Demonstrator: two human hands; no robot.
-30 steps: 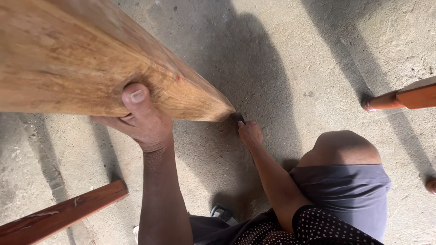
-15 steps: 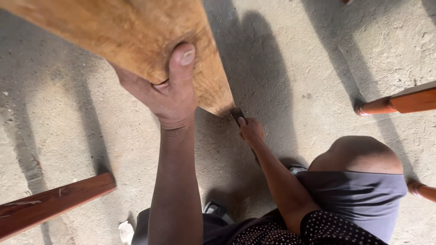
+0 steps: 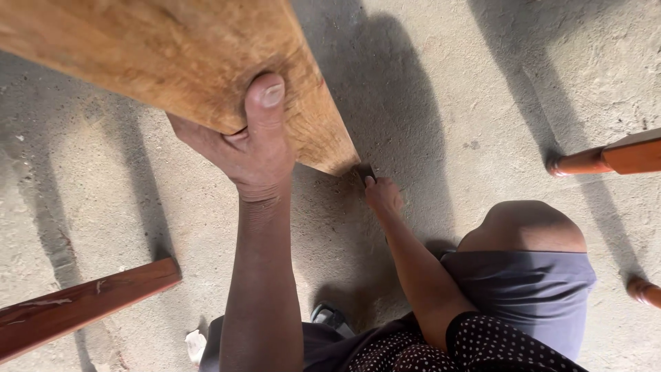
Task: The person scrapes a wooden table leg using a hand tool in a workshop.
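We've got a wide wooden plank (image 3: 158, 62) up top left of the view, raw light-brown grain, running from the left edge down to a tapered corner near centre, tilted with that low corner close to the concrete floor (image 3: 482, 110). Left hand (image 3: 241, 148) grips it from below at the near edge: thumb pressed flat on the top face, remaining fingers curled under the board and hidden, so we can't tell how they sit. Forearm runs straight down to the bottom of frame.

Right hand (image 3: 382, 196) is lower, right at the plank's low corner, fingers bunched together pinching a small dark piece (image 3: 365, 172) that sits against the board tip. What the piece is, too small to tell. Whether it touches the floor, can't tell either.

Outward from there: bare knee (image 3: 523, 227) to the right of the right arm, grey shorts (image 3: 530, 289) below it, dotted dark fabric (image 3: 482, 344) at bottom edge. A shoe (image 3: 330, 318) shows between the two arms. Dark reddish wood slat (image 3: 82, 303) lies on the floor at lower left, well apart from the plank. Turned reddish furniture leg (image 3: 606, 160) enters from the right edge, a second rounded tip (image 3: 644, 291) lower right. Small white scrap (image 3: 195, 344) on the floor near bottom left of the left arm. Strong shadows across the concrete
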